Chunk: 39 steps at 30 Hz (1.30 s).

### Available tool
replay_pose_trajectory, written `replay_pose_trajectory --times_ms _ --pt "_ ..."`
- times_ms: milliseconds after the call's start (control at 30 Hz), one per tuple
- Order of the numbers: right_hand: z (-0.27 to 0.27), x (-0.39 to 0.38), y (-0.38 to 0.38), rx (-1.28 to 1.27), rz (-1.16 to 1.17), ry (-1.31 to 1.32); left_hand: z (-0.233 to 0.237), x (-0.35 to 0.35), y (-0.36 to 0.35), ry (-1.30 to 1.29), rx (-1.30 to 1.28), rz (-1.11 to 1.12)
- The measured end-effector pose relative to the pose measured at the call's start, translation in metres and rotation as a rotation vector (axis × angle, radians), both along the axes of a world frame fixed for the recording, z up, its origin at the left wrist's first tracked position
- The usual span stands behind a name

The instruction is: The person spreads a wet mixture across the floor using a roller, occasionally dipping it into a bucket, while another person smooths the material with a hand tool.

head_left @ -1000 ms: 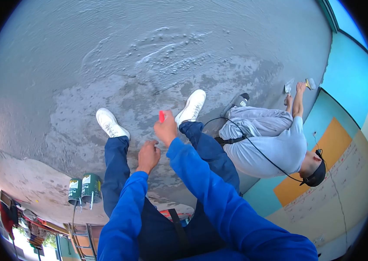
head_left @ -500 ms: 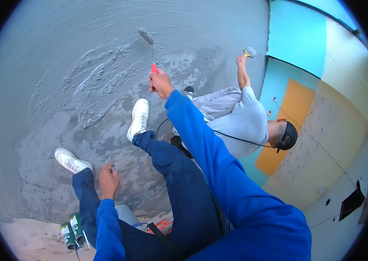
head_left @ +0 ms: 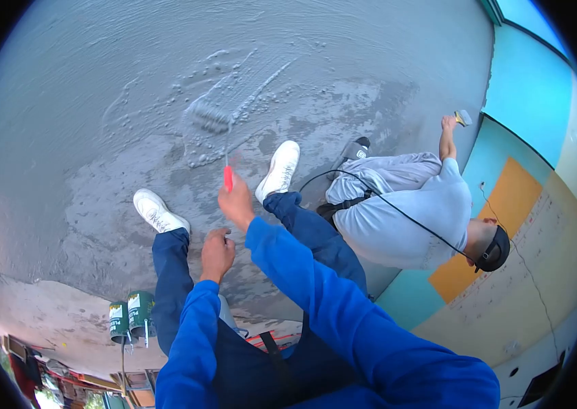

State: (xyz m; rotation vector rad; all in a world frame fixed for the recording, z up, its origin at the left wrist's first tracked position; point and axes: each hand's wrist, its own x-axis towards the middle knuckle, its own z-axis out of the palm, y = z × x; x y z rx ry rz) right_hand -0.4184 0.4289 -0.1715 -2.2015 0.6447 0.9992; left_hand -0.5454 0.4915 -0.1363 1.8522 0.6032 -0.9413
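My right hand is wrapped round the red handle of a paint roller. The roller's head is coated in grey and blurred by motion, and it lies in wet grey coating spread over the floor. Just below and left of it, my left hand hangs over the floor between my legs, fingers loosely curled in, with nothing visible in them. My white shoes stand on the drier, patchy part of the grey floor.
To the right a co-worker in a grey shirt crouches, holding a flat brush near the wall's foot. Two green cans stand at lower left. A turquoise and cream wall borders the floor on the right.
The roller has come back toward my feet, leaving a fresh wet track. My right hand has drawn in close to my left hand. The camera view has shifted, moving the scene rightward.
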Motion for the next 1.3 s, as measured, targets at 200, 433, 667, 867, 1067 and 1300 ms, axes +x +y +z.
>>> replay_pose_trajectory --times_ms 200,433,667,867,1067,1300 --pt "0.038 0.011 -0.053 0.157 -0.117 0.103 0.001 0.006 0.003 0.039 -0.020 0.014" --pt "0.005 0.158 -0.153 0.021 -0.286 -0.129 0.003 0.007 0.007 0.030 -0.026 0.047" --pt "-0.029 0.131 -0.124 0.038 -0.264 -0.064 0.004 0.009 0.006 0.028 -0.027 0.061" --pt "-0.014 -0.027 -0.013 0.053 -0.042 0.107 0.006 0.012 0.002 0.053 0.001 0.017" --pt "0.056 -0.006 -0.005 0.216 -0.316 0.282 -0.008 -0.012 -0.001 -0.034 -0.020 0.039" --pt "0.022 0.097 -0.121 -0.010 -0.403 0.095 0.001 -0.006 0.002 -0.004 -0.033 -0.068"
